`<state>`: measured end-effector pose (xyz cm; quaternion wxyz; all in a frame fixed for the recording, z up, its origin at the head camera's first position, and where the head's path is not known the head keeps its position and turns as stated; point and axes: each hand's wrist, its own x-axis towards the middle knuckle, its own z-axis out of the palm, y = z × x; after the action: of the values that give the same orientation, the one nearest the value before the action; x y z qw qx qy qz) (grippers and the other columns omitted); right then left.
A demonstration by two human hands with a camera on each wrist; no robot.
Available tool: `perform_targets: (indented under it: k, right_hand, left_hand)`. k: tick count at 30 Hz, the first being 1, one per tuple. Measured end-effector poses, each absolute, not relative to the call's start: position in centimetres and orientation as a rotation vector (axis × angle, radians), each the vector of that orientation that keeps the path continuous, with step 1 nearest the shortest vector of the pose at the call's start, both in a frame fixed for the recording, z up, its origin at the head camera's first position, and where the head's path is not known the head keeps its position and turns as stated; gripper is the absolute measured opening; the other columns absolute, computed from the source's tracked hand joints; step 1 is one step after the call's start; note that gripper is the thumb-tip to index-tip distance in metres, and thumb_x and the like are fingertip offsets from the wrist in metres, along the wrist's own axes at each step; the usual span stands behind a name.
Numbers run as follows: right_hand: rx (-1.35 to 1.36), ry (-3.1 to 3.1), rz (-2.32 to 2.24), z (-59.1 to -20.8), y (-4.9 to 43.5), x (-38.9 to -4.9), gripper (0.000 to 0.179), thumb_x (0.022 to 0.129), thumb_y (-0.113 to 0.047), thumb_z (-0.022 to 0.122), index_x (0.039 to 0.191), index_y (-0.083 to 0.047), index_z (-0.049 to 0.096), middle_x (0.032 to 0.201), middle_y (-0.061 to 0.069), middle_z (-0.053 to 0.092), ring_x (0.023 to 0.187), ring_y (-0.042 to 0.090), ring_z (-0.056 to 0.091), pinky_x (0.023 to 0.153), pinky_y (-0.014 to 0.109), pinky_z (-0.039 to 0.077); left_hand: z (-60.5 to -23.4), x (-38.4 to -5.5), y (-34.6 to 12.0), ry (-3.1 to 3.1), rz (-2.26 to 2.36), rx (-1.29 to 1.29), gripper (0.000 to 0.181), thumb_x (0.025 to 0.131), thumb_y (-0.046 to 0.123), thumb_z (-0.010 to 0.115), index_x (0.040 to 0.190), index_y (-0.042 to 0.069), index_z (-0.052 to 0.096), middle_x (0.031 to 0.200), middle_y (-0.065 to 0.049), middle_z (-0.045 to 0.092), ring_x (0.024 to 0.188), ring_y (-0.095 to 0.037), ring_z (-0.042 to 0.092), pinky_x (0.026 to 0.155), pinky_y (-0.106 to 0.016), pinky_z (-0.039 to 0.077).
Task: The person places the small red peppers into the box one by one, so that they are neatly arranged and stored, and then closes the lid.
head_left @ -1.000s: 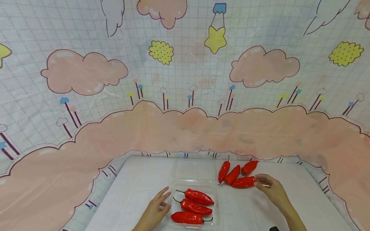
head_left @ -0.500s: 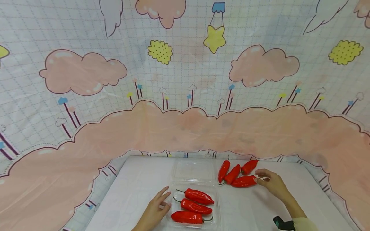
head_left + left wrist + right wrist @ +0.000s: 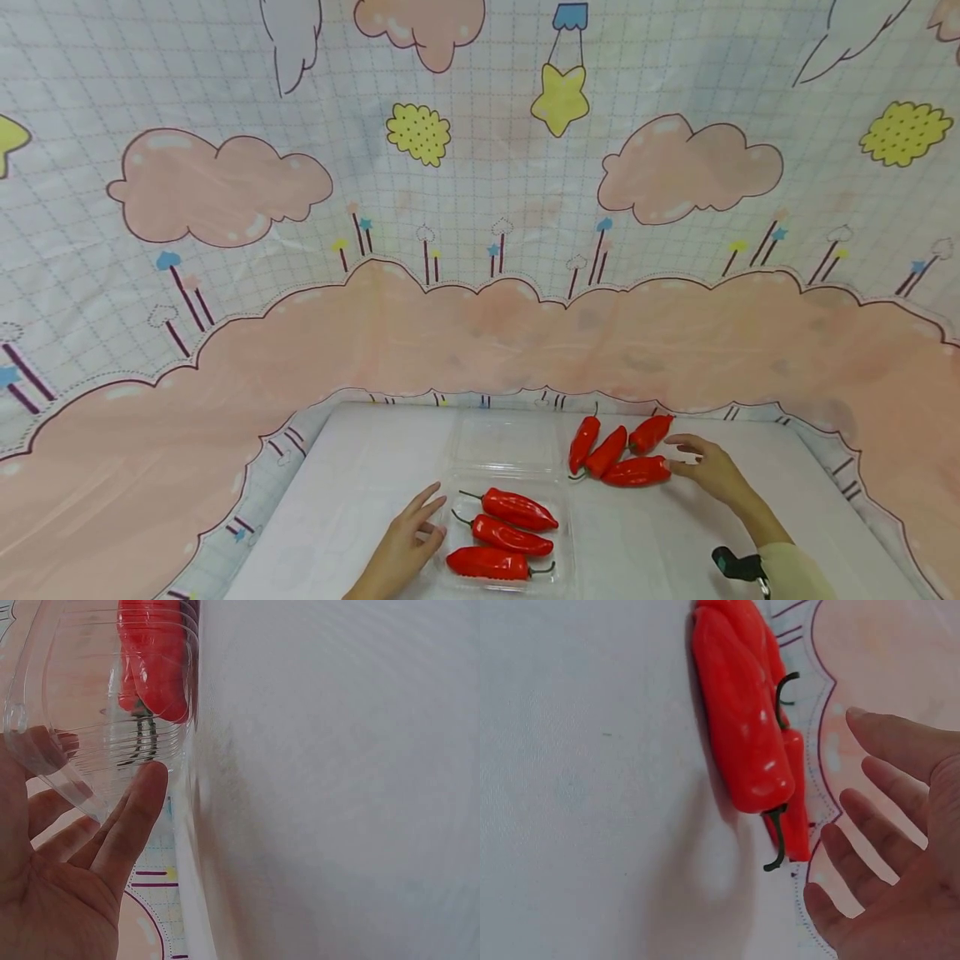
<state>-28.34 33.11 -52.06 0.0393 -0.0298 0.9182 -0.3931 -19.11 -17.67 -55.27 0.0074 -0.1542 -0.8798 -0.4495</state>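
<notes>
Three red peppers (image 3: 517,510) with green stems lie side by side in a clear plastic clamshell box (image 3: 504,443), its lid folded back flat. My left hand (image 3: 403,537) rests at the left side of the box, fingers mostly straight. In the left wrist view a fingertip (image 3: 154,776) is at the ribbed clear wall. Several more red peppers lie in a cluster right of the lid, the nearest one (image 3: 636,472) pointing its stem end rightward. My right hand (image 3: 708,468) hovers at that end with spread, loosely bent fingers, holding nothing; in the right wrist view the pepper (image 3: 742,720) lies apart from the fingers.
A white table (image 3: 337,467) carries everything. A patterned cloth (image 3: 480,342) with clouds and stars hangs behind and around it. A black device (image 3: 738,565) sits by the right sleeve (image 3: 791,573).
My right hand has drawn slightly up and right from the nearest pepper's stem, fingers looser. The sleeve and black device have come further into view. The left hand and boxed peppers have stayed put.
</notes>
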Motion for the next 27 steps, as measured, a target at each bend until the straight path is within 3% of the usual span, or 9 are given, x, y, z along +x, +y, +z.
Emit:
perform_targets:
  k: [6, 15, 27]
  right_hand:
    - [-0.096, 2.733, -1.243, -53.0, 33.3, -28.8, 0.059, 0.089, -0.031, 0.070, 0.138, -0.003, 0.052, 0.144, 0.032, 0.044, 0.128, 0.052, 0.041, 0.091, 0.063, 0.051]
    - [-0.107, 2.692, -1.290, -54.3, 33.1, -29.2, 0.057, 0.086, -0.026, 0.073, 0.135, -0.002, 0.055, 0.136, 0.027, 0.054, 0.121, 0.043, 0.050, 0.093, 0.055, 0.054]
    - [-0.144, 2.735, -1.206, -55.0, 33.0, -29.2, 0.052, 0.085, -0.021, 0.074, 0.132, -0.003, 0.059, 0.130, 0.024, 0.060, 0.115, 0.036, 0.056, 0.095, 0.054, 0.052]
  left_hand:
    - [-55.4, -19.1, -17.8, -2.731, -1.411, -0.504, 0.047, 0.093, 0.013, 0.065, 0.136, -0.004, 0.054, 0.153, -0.021, 0.039, 0.083, -0.001, 0.065, 0.071, -0.015, 0.057]
    - [-55.5, -19.2, -17.8, -2.719, -1.405, -0.527, 0.047, 0.093, 0.013, 0.064, 0.136, -0.005, 0.054, 0.153, -0.022, 0.039, 0.083, -0.001, 0.065, 0.070, -0.016, 0.057]
    - [-55.4, -19.1, -17.8, -2.739, -1.424, -0.497, 0.048, 0.093, 0.015, 0.065, 0.137, -0.002, 0.054, 0.154, -0.020, 0.039, 0.084, -0.003, 0.065, 0.072, -0.015, 0.056]
